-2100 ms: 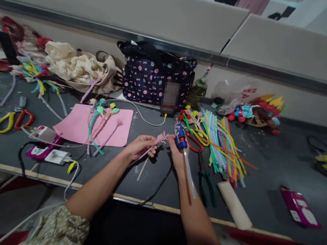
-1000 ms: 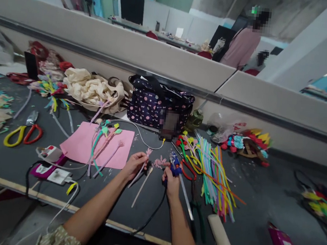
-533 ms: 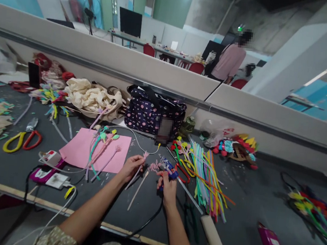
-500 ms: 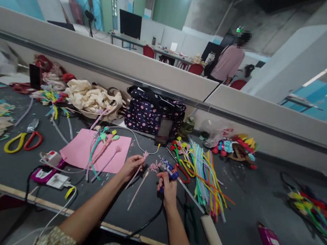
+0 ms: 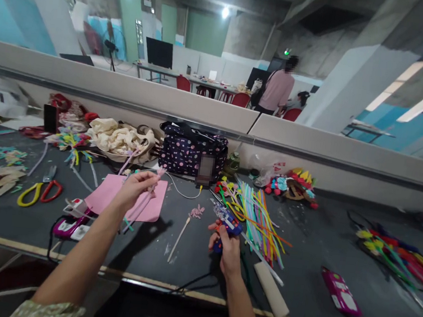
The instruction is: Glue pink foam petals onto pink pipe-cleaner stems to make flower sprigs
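Note:
My left hand is raised over the pink sheet, its fingers pinching a lilac pipe-cleaner stem with a pale pink flower-like tip. Finished-looking stems on the sheet are partly hidden behind that hand. My right hand grips a blue glue gun, whose nozzle points up and left. A black cord runs down from it to the table edge. Between the hands lie a small heap of pink pieces and a thin pale stick.
Bundled coloured pipe cleaners lie right of the glue gun, with a beige roll nearer the edge. Scissors and a purple power strip are at left. A dark patterned bag stands against the partition; beyond it stands a person.
My left hand has lifted the flower stem up and left, away from the pink pieces and over the sheet. My right hand has shifted slightly right with the glue gun. The view has tilted upward.

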